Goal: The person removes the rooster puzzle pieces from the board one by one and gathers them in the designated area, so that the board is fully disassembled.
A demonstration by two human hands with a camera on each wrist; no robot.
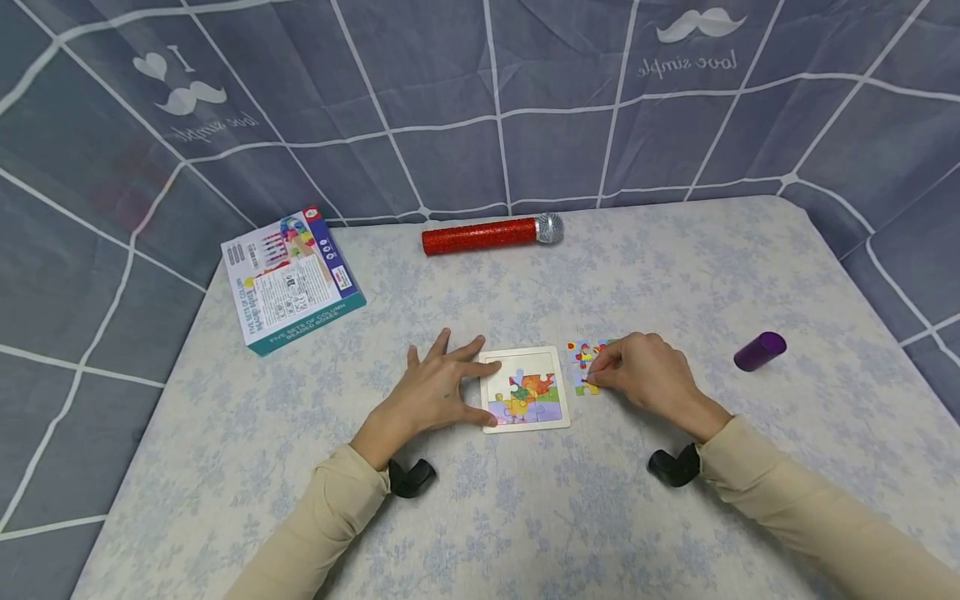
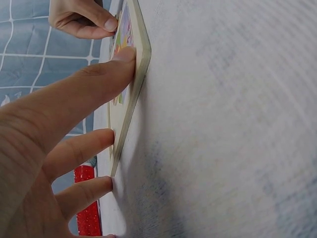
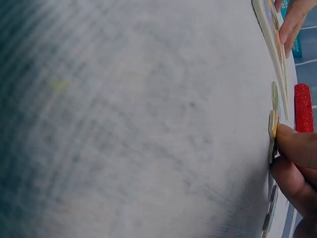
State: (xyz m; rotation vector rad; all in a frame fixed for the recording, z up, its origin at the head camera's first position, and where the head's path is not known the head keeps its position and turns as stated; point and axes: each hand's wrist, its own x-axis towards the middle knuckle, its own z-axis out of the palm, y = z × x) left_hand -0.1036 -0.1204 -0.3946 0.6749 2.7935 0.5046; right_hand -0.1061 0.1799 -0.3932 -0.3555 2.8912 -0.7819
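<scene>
My left hand point(image 1: 431, 390) rests at the left side of a small wooden puzzle board point(image 1: 565, 408), its fingers spread and its thumb point(image 2: 106, 74) pressing on the board's near left corner. Several joined jigsaw pieces point(image 1: 542, 410) fill the lower and right parts of the board; its upper left shows bare wood. Right of the board, my right hand point(image 1: 654, 379) pinches a puzzle piece point(image 3: 272, 134) between thumb and fingers, close over the table. Loose, brightly coloured pieces point(image 1: 582, 353) lie by that hand, some partly hidden beneath it.
A red glittery microphone point(image 1: 483, 237) lies at the table's back edge. To the back left is a printed box point(image 1: 296, 279), and a purple cylinder point(image 1: 760, 351) stands at the right. Grey checked cloth point(image 1: 450, 83) hangs behind the patterned table point(image 1: 525, 525).
</scene>
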